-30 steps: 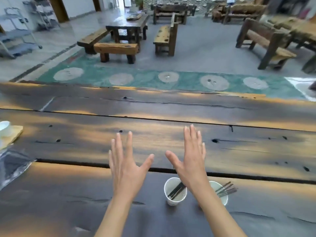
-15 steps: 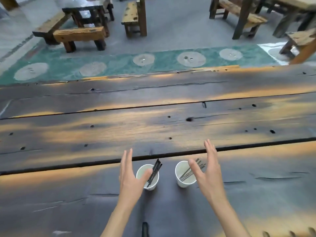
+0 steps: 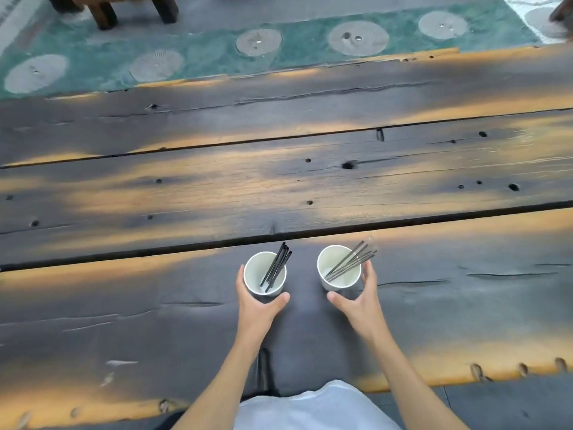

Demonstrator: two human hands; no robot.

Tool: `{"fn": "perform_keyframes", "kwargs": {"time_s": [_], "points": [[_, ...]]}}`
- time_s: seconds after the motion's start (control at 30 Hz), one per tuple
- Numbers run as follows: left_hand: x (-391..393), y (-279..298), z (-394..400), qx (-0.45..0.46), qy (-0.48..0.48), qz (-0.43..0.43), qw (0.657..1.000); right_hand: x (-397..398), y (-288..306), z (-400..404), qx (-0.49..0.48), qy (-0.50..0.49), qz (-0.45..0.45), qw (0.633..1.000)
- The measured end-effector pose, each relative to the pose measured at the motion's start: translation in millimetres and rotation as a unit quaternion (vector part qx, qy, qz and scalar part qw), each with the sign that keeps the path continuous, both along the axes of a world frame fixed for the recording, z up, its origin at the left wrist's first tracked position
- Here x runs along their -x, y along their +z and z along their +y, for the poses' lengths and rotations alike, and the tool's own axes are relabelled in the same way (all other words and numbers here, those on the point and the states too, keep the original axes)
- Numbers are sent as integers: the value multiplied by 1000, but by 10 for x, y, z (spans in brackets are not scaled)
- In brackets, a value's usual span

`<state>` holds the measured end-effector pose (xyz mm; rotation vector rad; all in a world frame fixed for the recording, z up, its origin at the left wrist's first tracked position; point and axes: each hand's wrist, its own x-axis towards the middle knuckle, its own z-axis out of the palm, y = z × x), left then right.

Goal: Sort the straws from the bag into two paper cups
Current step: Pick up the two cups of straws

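Head view: left hand (image 3: pixel 259 302) fingers curled round left cup (image 3: pixel 264 273), right hand (image 3: pixel 361 301) spread at right cup's (image 3: pixel 339 268) four o'clock. Grip low; straws (image 3: pixel 277 266) lean toward one o'clock.

Both bare forearms are reaching forward from the bottom of the view, angling slightly toward each other. The left hand (image 3: pixel 257 301) is curling into a wide C, thumb pointing right and fingers wrapping the far left side. The right hand (image 3: pixel 361 297) is mirroring it, thumb pointing left, fingers raised and spread.
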<state>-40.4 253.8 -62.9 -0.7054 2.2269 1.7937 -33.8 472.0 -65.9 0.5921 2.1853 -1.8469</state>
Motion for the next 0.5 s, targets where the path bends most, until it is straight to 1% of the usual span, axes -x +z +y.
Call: {"fn": "perform_keyframes", "kwargs": {"time_s": [0.23,0.5], "points": [[80,-78,107,-32,39,16,999,163,-110,-72,36,0,12,999],[145,-88,106,-29,70,20,997,253,-189,-92,66,-34,13,997]]}}
